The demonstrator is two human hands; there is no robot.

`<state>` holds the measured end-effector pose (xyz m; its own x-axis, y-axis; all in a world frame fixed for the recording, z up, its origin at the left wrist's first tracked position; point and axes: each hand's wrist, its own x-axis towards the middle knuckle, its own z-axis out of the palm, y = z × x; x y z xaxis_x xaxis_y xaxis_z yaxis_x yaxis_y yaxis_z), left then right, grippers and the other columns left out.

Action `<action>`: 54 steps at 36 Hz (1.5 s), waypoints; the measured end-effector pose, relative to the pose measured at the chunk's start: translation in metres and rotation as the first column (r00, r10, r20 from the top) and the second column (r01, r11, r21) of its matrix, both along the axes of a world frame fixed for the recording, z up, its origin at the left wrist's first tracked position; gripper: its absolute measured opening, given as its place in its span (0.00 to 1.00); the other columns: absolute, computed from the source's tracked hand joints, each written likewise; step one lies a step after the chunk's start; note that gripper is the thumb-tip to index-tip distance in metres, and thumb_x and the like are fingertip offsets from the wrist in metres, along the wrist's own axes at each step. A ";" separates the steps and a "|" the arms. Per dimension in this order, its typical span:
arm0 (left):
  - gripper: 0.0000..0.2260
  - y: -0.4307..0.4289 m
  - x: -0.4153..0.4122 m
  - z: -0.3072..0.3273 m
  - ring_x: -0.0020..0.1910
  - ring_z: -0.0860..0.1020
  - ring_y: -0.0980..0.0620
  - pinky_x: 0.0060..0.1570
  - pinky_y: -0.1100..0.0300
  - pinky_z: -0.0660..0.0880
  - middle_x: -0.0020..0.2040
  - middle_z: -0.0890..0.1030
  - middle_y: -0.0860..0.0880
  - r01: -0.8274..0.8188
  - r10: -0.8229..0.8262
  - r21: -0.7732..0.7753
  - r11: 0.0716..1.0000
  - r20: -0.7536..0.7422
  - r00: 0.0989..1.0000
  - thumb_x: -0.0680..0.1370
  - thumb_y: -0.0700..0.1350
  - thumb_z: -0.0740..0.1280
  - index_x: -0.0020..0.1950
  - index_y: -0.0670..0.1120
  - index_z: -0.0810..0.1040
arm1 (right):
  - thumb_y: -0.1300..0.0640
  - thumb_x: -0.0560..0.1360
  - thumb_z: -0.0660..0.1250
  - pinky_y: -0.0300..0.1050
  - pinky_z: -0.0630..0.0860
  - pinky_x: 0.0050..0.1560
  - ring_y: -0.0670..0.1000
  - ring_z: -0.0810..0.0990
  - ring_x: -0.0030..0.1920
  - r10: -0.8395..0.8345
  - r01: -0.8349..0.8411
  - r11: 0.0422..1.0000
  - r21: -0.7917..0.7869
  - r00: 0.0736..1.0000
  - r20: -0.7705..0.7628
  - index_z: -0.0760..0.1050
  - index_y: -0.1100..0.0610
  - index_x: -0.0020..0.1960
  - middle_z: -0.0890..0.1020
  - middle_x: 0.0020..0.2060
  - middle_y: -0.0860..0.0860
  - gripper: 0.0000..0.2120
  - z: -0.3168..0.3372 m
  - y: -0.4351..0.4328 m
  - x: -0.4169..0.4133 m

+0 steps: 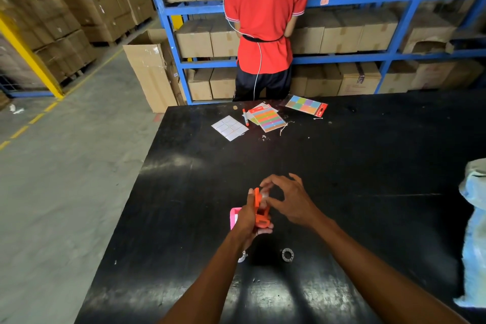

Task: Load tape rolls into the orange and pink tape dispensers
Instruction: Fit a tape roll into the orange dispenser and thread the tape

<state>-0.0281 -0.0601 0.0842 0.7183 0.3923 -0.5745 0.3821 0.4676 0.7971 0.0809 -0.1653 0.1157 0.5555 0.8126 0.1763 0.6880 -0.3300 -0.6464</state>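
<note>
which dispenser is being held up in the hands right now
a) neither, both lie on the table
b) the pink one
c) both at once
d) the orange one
d: the left hand grips the orange dispenser upright above the table while the right hand works at its top; the pink dispenser shows only as an edge behind the left hand, not gripped as far as can be seen.

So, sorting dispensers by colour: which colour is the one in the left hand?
Orange dispenser, in the left hand; head view.
</note>
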 end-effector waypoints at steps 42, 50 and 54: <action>0.30 -0.002 -0.010 -0.003 0.30 0.81 0.49 0.29 0.57 0.79 0.35 0.81 0.43 -0.073 0.072 -0.024 0.997 -0.027 0.997 0.80 0.66 0.53 0.48 0.41 0.81 | 0.50 0.79 0.65 0.61 0.46 0.77 0.41 0.74 0.61 0.084 -0.047 0.988 -0.147 0.963 0.256 0.78 0.44 0.59 0.79 0.57 0.43 0.10 -0.007 0.003 -0.006; 0.34 0.005 -0.005 -0.001 0.31 0.83 0.48 0.28 0.57 0.80 0.34 0.83 0.41 -0.147 0.147 0.011 0.989 -0.037 0.988 0.79 0.68 0.54 0.54 0.39 0.81 | 0.53 0.77 0.66 0.63 0.50 0.76 0.41 0.74 0.60 0.032 -0.034 0.999 -0.002 0.947 0.319 0.76 0.46 0.51 0.76 0.54 0.42 0.04 -0.002 0.004 -0.010; 0.32 0.012 -0.006 -0.002 0.32 0.82 0.45 0.26 0.56 0.79 0.39 0.82 0.38 -0.255 0.255 0.001 0.967 -0.041 0.966 0.81 0.66 0.54 0.56 0.37 0.79 | 0.54 0.77 0.67 0.59 0.49 0.75 0.41 0.73 0.59 0.029 -0.057 0.996 0.073 0.942 0.335 0.75 0.46 0.48 0.73 0.54 0.42 0.03 0.016 0.005 -0.018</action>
<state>-0.0340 -0.0486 0.0819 0.5711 0.5568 -0.6032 0.2820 0.5570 0.7812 0.0633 -0.1605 0.1314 0.4181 0.8099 0.4114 0.8810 -0.2513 -0.4008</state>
